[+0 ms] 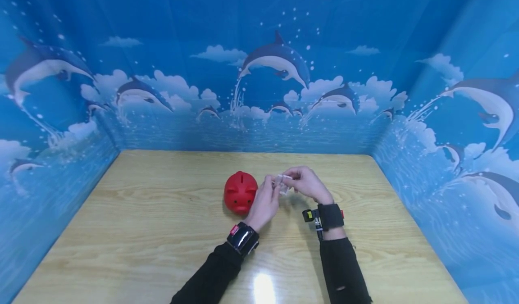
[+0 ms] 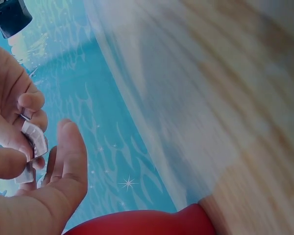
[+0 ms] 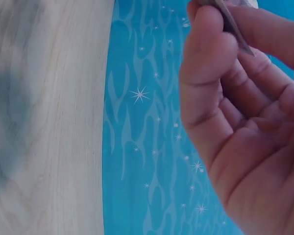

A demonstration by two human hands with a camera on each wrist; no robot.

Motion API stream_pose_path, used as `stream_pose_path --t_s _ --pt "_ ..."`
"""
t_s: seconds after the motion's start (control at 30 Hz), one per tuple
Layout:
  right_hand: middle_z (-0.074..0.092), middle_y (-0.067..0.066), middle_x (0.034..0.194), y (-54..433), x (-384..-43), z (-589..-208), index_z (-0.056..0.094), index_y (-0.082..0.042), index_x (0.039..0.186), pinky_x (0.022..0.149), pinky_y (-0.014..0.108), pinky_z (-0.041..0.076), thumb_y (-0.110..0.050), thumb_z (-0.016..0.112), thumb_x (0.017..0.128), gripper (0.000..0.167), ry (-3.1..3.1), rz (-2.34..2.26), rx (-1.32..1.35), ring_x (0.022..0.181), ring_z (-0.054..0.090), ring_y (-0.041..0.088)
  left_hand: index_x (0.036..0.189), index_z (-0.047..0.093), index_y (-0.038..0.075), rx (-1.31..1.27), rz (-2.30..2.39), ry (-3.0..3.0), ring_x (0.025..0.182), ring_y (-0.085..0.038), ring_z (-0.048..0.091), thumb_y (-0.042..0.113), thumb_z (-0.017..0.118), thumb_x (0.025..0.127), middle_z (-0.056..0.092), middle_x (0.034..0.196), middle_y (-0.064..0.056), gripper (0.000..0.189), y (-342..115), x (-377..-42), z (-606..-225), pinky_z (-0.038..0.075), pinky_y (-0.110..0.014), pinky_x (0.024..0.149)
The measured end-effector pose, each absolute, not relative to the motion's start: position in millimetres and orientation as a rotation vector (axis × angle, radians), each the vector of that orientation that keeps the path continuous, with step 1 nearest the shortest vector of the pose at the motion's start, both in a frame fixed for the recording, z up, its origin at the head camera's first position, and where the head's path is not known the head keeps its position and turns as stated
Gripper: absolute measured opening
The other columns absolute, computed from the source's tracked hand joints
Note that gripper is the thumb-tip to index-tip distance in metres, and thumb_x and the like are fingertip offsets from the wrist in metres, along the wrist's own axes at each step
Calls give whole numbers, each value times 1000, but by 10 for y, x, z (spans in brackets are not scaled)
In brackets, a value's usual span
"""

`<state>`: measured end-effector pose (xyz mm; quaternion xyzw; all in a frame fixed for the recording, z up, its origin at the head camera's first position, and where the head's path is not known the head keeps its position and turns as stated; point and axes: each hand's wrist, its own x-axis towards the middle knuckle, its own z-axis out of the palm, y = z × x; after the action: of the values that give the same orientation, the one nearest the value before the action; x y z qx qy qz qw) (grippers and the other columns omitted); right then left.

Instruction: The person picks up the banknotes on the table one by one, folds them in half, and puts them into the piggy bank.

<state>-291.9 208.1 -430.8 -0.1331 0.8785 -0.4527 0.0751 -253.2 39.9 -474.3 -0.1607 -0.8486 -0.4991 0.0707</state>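
Both hands meet over the table at a small pale folded paper note (image 1: 284, 188), which looks like a banknote. My left hand (image 1: 263, 207) pinches one side of it between thumb and fingers. From the other side, the thumb and fingers of my right hand (image 1: 309, 184) grip it. In the left wrist view the note (image 2: 35, 138) appears bent and creased between the two hands. Only a thin edge of the note (image 3: 232, 29) shows in the right wrist view. Just left of my left hand stands a red piggy bank (image 1: 241, 191), its slot on top.
The wood-grain table (image 1: 162, 232) reaches back to a blue curtain (image 1: 182, 128) printed with dolphins, which also hangs along both sides. Wrist cameras on dark straps (image 1: 330, 216) sit on both wrists.
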Motion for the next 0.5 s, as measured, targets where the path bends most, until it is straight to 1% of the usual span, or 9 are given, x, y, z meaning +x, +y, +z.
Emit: stream_pose_path --t_s 0.03,0.13,0.3,0.4,0.5 --pt "73 6 92 2077 -2920 -4311 72 -9 111 57 36 53 -19 65 95 20 2631 -1365 -391 73 63 35 122 47 9 -488 -1506 -2551 95 -20 64 15 47 104 64 112 -12 20 398 -2532 -4746 53 -28 73" --pt "74 9 95 2068 -2917 -4314 71 -6 114 61 41 56 -19 65 94 24 2616 -1387 -388 83 65 43 121 47 10 -497 -1519 -2551 94 -21 65 15 44 105 66 111 -13 18 391 -2528 -4746 53 -28 70" --pt "74 14 102 2078 -2918 -4324 68 -2 119 73 54 57 -18 66 94 30 2583 -1425 -413 87 68 38 122 46 11 -482 -1533 -2577 91 -22 68 17 41 106 70 108 -13 18 383 -2521 -4734 51 -25 61" --pt "73 15 104 2081 -2918 -4326 67 -2 120 76 57 56 -19 66 94 32 2544 -1467 -406 90 67 40 122 45 13 -478 -1546 -2592 90 -20 69 19 40 106 71 105 -11 18 379 -2523 -4736 50 -24 58" --pt "73 16 106 2079 -2919 -4324 66 -2 122 77 55 57 -21 68 93 35 2513 -1499 -395 91 67 42 122 44 14 -486 -1571 -2593 90 -19 69 19 40 106 71 103 -10 17 373 -2526 -4738 51 -24 60"
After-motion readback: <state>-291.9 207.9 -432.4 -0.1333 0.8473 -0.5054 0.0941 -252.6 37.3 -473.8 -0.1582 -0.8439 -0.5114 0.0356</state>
